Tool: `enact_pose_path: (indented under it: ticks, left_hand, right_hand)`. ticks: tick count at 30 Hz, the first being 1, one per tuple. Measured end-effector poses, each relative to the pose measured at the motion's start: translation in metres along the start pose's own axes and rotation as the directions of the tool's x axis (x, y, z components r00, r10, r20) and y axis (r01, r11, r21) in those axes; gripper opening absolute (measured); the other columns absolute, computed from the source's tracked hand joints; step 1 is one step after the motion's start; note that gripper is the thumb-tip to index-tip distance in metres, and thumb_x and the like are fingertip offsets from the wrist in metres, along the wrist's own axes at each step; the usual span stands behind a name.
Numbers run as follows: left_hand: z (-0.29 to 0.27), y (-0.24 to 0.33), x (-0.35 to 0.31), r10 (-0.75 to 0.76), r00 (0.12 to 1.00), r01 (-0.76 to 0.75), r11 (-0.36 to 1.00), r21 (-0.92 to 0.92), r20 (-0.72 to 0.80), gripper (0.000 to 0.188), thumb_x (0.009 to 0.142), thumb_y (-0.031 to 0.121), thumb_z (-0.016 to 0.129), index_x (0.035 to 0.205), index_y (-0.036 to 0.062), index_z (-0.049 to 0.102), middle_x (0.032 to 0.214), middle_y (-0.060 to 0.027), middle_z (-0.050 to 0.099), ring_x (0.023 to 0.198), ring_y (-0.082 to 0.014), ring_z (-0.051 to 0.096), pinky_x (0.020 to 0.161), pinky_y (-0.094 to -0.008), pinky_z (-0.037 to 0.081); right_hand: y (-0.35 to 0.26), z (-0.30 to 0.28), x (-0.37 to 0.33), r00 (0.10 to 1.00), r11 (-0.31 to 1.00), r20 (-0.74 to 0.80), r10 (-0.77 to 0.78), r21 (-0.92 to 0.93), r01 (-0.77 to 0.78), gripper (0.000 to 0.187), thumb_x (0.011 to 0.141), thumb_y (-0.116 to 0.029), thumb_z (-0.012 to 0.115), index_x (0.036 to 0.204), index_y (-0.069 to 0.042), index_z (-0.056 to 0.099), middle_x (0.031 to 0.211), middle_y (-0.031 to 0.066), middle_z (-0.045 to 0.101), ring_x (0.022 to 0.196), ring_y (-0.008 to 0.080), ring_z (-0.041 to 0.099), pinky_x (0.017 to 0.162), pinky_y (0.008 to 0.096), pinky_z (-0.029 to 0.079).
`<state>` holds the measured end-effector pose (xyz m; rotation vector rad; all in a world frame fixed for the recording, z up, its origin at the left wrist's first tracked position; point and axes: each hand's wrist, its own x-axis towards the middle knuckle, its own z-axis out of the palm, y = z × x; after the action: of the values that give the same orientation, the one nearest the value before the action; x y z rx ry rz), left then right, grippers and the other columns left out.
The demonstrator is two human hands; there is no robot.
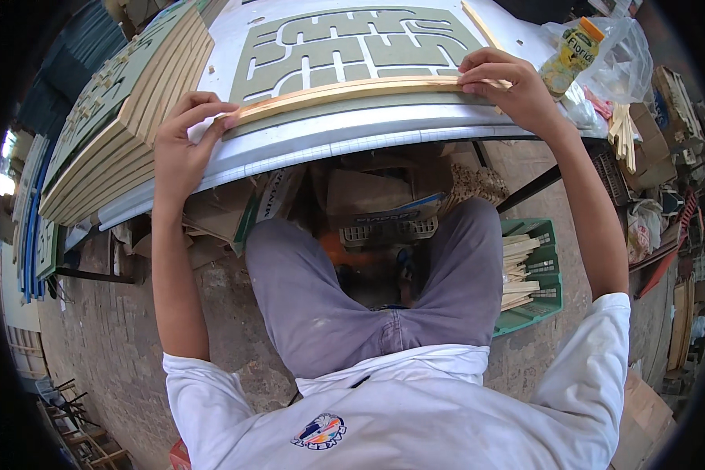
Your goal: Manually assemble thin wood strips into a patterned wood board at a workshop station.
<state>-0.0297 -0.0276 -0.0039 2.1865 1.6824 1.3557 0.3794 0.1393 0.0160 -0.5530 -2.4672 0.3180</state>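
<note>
Head view: both hands gripped one long pale wooden strip (345, 90) lying across the white surface (352, 137). Left hand (182, 141) pinched the strip's left end, fingers (211, 106) curled down over it, thumb underneath. Right hand (509, 86) closed on the right end, fingers (482, 66) pressed on top. The strip sat at the near edge of a grey-green cutout panel (345, 43) with winding white channels, just beyond both sets of fingers.

Left of the left fingers: a stack of wooden-edged panels (125, 117), tilted, grey-green faces up. Right of the right fingers: a clear plastic bag (619, 55) holding a yellow bottle (572, 51) with an orange cap and a green-and-yellow label. Further right, a bundle of short pale sticks (625, 133).

Below the hands, under the surface: cardboard boxes (368, 196), one with a blue-and-white printed flap. Right of the knees, a green plastic crate (544, 270) held wood strips. Grey trousers, white shirt with a small round coloured emblem on the chest.
</note>
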Motion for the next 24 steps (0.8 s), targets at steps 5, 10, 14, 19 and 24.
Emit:
enact_pose_path:
  ticks: [5, 10, 14, 19, 24]
  left_hand:
    - [0.003, 0.005, 0.000, 0.056, 0.998, -0.058, 0.996, 0.060, 0.028, 0.017, 0.081, -0.005, 0.066, 0.097, -0.0014, 0.072, 0.096, -0.0089, 0.064, 0.091, -0.0176, 0.062, 0.081, -0.0282, 0.048]
    - [-0.004, 0.006, -0.002, 0.060, 0.995, -0.068, 0.992, 0.102, 0.084, 0.023, 0.080, -0.012, 0.061, 0.097, -0.0024, 0.072, 0.097, -0.0094, 0.063, 0.090, -0.0178, 0.062, 0.081, -0.0290, 0.050]
    - [0.000, 0.006, -0.002, 0.108, 0.992, -0.117, 0.981, 0.153, 0.068, 0.026, 0.080, -0.012, 0.060, 0.100, 0.0002, 0.072, 0.098, -0.0094, 0.062, 0.089, -0.0187, 0.062, 0.080, -0.0298, 0.051]
    - [0.002, 0.010, -0.012, 0.165, 0.986, -0.169, 0.943, 0.288, 0.036, 0.033, 0.081, -0.012, 0.060, 0.106, 0.0053, 0.072, 0.100, -0.0101, 0.063, 0.087, -0.0211, 0.063, 0.076, -0.0324, 0.051]
    - [-0.002, 0.017, -0.016, 0.173, 0.985, -0.169, 0.932, 0.322, 0.017, 0.040, 0.079, -0.015, 0.055, 0.108, 0.0063, 0.071, 0.101, -0.0118, 0.065, 0.089, -0.0249, 0.065, 0.076, -0.0341, 0.052]
  right_hand:
    - [0.012, -0.018, -0.008, 0.999, 0.997, 0.010, 0.043, -0.071, -0.042, 0.011, 0.085, -0.005, 0.069, 0.096, -0.004, 0.072, 0.097, 0.0038, 0.067, 0.089, 0.0164, 0.063, 0.083, 0.0300, 0.050]
    - [0.014, -0.033, -0.006, 0.993, 0.991, 0.082, 0.085, -0.115, -0.075, 0.011, 0.083, -0.003, 0.070, 0.094, -0.002, 0.071, 0.095, 0.0040, 0.065, 0.085, 0.0162, 0.061, 0.081, 0.0301, 0.049]
    - [0.019, -0.026, -0.016, 0.999, 0.980, 0.043, -0.030, -0.194, 0.038, 0.012, 0.082, -0.004, 0.071, 0.095, -0.003, 0.072, 0.093, 0.0043, 0.063, 0.087, 0.0196, 0.061, 0.076, 0.0307, 0.049]
    - [0.012, -0.015, -0.029, 0.995, 0.955, -0.036, -0.097, -0.284, 0.083, 0.011, 0.084, -0.003, 0.067, 0.095, 0.000, 0.071, 0.096, 0.0077, 0.065, 0.088, 0.0255, 0.063, 0.077, 0.0356, 0.052]
    - [0.007, -0.017, -0.037, 0.997, 0.953, -0.030, -0.067, -0.298, 0.055, 0.026, 0.085, 0.008, 0.058, 0.106, -0.002, 0.068, 0.106, 0.0102, 0.063, 0.098, 0.0286, 0.062, 0.085, 0.0364, 0.049]
